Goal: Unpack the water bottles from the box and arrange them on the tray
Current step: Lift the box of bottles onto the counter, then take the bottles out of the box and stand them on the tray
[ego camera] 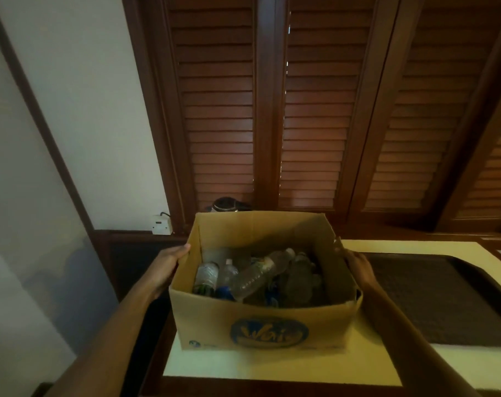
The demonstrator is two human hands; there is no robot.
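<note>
An open cardboard box (260, 325) with a blue round logo on its front stands on a pale table top. Inside lie several clear plastic water bottles (255, 277), jumbled and mostly on their sides. My left hand (169, 266) presses flat against the box's left wall near the top edge. My right hand (358, 266) grips the box's right wall at its rim. A dark brown tray (432, 299) lies flat on the table just right of the box, with nothing on the part I can see.
The pale table top (272, 365) has a dark wooden frame. Brown louvred shutters (315, 124) rise behind it. A white wall socket (161, 224) sits at the left, and a dark round object (225, 204) shows behind the box.
</note>
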